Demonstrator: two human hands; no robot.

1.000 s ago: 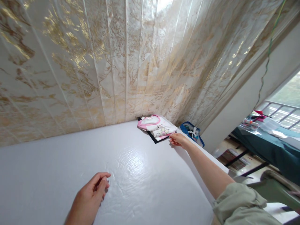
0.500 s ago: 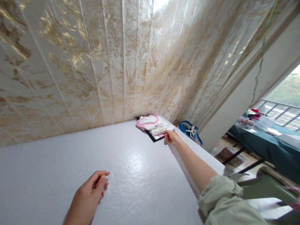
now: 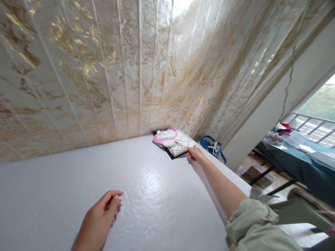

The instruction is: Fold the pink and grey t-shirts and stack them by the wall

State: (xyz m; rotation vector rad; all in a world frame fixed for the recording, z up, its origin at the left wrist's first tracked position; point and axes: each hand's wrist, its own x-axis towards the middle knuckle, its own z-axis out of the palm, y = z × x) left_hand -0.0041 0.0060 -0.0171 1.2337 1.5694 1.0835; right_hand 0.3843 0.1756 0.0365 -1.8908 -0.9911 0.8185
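Observation:
A folded white shirt point(image 3: 180, 138) with a pink-edged neckline and a flower drawing lies at the table's far right corner, on top of something flat and black point(image 3: 171, 154). My right hand point(image 3: 195, 154) reaches out to the garment and pinches its near right edge between thumb and fingers. Lower left, my left hand point(image 3: 103, 211) rests over the white table point(image 3: 146, 216), fingers loosely bent, a gap showing between thumb and index finger, nothing in it.
Behind the table hangs a gold-patterned curtain point(image 3: 125, 76). A blue-edged bag point(image 3: 213, 148) sits just past the right corner. Farther right are a green chair point(image 3: 303, 212) and a dark-covered table point(image 3: 300, 164) loaded with items, beside a window.
My right hand has shifted slightly right and down at the shirt's edge, and the shirt's near flap lies differently. My left hand stays in place.

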